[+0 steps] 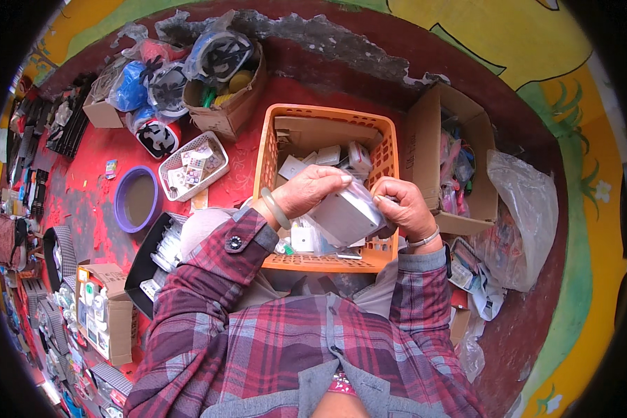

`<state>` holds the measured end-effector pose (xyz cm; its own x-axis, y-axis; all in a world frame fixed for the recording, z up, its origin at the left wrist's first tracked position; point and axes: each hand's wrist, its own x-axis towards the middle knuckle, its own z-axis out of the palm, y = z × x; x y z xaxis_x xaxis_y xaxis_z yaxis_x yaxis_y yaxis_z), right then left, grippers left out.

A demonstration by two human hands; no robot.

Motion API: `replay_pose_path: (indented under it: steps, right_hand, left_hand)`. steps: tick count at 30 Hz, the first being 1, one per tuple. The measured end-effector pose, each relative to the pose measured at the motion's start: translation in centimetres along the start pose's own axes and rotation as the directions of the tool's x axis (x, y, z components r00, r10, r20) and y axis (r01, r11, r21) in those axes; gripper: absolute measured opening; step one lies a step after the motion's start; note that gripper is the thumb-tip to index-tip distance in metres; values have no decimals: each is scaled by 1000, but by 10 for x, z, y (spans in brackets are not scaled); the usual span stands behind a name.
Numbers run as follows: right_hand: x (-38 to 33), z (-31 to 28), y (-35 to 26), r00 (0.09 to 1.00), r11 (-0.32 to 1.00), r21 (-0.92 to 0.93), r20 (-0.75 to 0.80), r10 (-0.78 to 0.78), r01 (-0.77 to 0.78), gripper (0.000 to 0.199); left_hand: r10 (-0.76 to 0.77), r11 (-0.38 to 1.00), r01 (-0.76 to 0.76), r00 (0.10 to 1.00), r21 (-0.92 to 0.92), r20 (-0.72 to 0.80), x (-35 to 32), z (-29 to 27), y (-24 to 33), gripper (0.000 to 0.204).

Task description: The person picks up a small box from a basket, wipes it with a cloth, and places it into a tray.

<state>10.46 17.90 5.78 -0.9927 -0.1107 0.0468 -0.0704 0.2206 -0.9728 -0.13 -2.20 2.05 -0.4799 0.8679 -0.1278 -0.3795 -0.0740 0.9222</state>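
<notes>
Over the orange plastic basket (327, 262) I hold a flat white box in a clear plastic bag (346, 217), tilted between both hands. My left hand (308, 189), with a pale bangle at the wrist, pinches the bag's upper edge between thumb and fingers. My right hand (407, 212) is closed on the bag's right side, its fingers curled. Beneath them in the basket lie several small white boxes (327, 156) and a white packet (302, 238), partly hidden by my hands and the bagged box.
To the right stands an open cardboard box (421, 153) of colourful packaged items, beside a clear plastic sheet (526, 219). At left are a white basket (219, 169), a purple basin (118, 202), a black tray (141, 268) and a carton (122, 327). Bagged goods (219, 52) lie behind.
</notes>
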Motion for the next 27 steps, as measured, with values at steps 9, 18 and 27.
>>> replay_pose_path:
  steps: [9, 18, 27]
  right_hand:
    - [1, -4, 15, 977, 976, 184, -160, 143, -113, 14]
    - [11, 26, 17, 983, 963, 267, -180, 22, 27, 45]
    - [16, 32, 26, 993, 940, 321, 53, 104, -116, 42]
  left_hand:
    - [62, 998, -60, 996, 28, -67, 5, -5, -8, 29]
    - [78, 713, -16, 995, 701, -56, 14, -6, -28, 26]
    - [-23, 999, 25, 997, -29, 68, 6, -12, -27, 24]
